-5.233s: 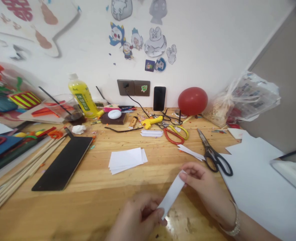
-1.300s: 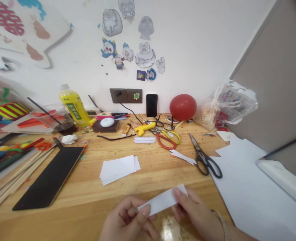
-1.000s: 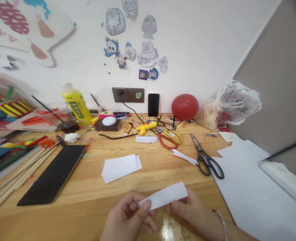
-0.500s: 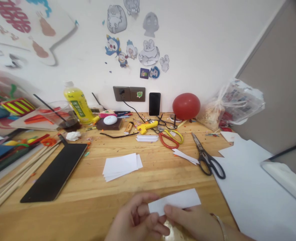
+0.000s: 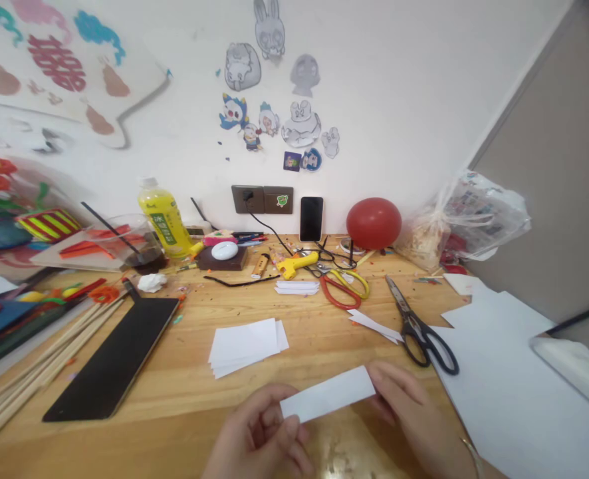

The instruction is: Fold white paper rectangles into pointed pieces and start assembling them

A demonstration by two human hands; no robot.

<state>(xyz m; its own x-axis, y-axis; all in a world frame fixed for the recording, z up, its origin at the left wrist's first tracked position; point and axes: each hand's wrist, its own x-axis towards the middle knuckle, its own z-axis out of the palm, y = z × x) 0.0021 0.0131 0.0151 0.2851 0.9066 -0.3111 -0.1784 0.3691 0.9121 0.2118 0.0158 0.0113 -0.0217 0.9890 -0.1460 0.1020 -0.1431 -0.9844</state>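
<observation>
A narrow white paper strip (image 5: pixel 329 394) is stretched between both hands above the wooden table, its right end tilted up. My left hand (image 5: pixel 262 432) pinches the left end, thumb on top and fingers curled beneath. At the other end my right hand (image 5: pixel 404 399) grips the corner between thumb and fingers, and some fingertips are hidden. Just beyond lies a small stack of white paper pieces (image 5: pixel 244 346). Black-handled scissors (image 5: pixel 419 332) rest open to the right, beside thin paper slivers (image 5: pixel 377 324).
Large white sheets (image 5: pixel 518 379) cover the right side. A black tablet-like slab (image 5: pixel 117 359) and wooden sticks (image 5: pixel 40 366) lie left. Toward the wall are a yellow glue gun (image 5: pixel 297 264), red-and-yellow scissors (image 5: pixel 342 293), folded paper strips (image 5: pixel 297 287), a phone (image 5: pixel 311 219), a red balloon (image 5: pixel 374 223) and a drink bottle (image 5: pixel 165 219).
My right hand has slid from the strip's middle to its right end. My left hand keeps its end. The camera view has tilted up slightly.
</observation>
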